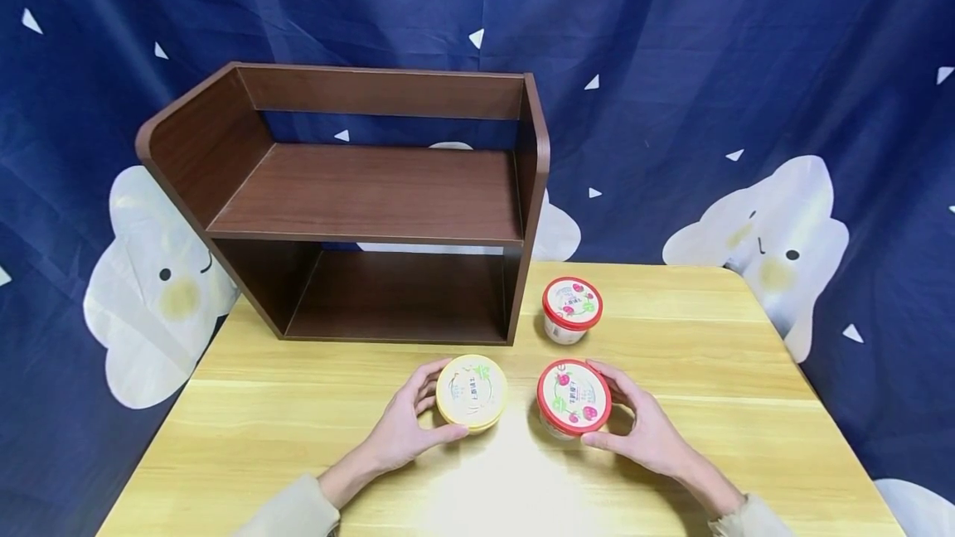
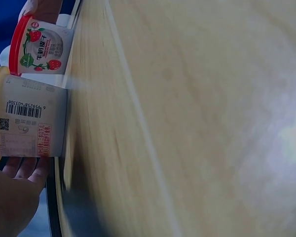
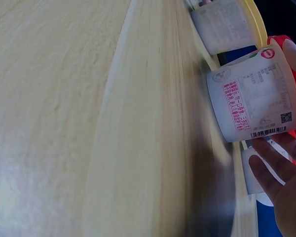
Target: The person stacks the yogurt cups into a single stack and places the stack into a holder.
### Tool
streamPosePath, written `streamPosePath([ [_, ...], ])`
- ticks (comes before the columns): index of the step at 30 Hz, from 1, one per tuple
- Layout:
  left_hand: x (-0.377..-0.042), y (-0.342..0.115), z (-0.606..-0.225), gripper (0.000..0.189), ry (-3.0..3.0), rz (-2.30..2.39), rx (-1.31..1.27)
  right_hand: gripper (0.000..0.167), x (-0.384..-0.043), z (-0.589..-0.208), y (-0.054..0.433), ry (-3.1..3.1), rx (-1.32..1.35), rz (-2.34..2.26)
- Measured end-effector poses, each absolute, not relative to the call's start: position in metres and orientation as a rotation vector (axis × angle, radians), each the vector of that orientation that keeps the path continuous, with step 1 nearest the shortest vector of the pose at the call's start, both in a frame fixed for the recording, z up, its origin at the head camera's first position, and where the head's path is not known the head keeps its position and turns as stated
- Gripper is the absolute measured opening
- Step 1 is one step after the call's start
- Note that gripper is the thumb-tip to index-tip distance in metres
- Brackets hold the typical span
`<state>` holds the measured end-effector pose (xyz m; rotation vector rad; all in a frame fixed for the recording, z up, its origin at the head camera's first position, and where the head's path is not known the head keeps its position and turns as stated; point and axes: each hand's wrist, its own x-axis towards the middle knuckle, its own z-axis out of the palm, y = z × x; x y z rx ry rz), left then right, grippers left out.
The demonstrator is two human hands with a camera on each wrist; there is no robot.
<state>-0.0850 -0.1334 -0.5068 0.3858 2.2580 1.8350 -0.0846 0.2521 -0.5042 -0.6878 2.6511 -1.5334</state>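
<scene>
My left hand (image 1: pixel 403 429) holds a paper tub with a yellow lid (image 1: pixel 472 393), thumb at its near side and fingers round its far left side. In the left wrist view, the white wall of this yellow-lidded tub (image 2: pixel 29 118) shows a barcode. To the right, my right hand (image 1: pixel 647 431) grips a red-lidded tub (image 1: pixel 573 398) with a strawberry print, thumb in front and fingers behind. The right wrist view shows this red-lidded tub (image 3: pixel 251 94) slightly tilted, close over the table. Another red-lidded tub (image 1: pixel 572 310) stands upright just behind it.
A dark brown two-tier wooden shelf (image 1: pixel 373 193) stands at the back left of the light wooden table (image 1: pixel 709 355). Its right side panel (image 1: pixel 531 164) rises close to the rear tub. A dark blue curtain (image 1: pixel 671 65) with white shapes hangs behind.
</scene>
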Motion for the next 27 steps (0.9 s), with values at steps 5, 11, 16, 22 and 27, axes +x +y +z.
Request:
streamPosePath([
  [5,-0.085,-0.133,-0.506,0.092,2.260,1.829,0.385,0.093,-0.085,-0.505,0.253,2.653,-0.689,-1.537],
  [11,-0.085,-0.132,-0.507,0.093,2.259,1.824,0.378,0.094,-0.085,-0.506,0.254,2.667,-0.702,-1.541],
  [16,-0.084,-0.134,-0.507,0.093,2.270,1.822,0.395,0.094,-0.086,-0.500,0.253,2.689,-0.720,-1.532],
  [22,-0.084,-0.135,-0.508,0.092,2.271,1.831,0.424,0.095,-0.088,-0.492,0.252,2.710,-0.776,-1.550],
  [27,-0.084,-0.135,-0.509,0.092,2.274,1.825,0.420,0.095,-0.092,-0.483,0.250,2.714,-0.817,-1.570],
])
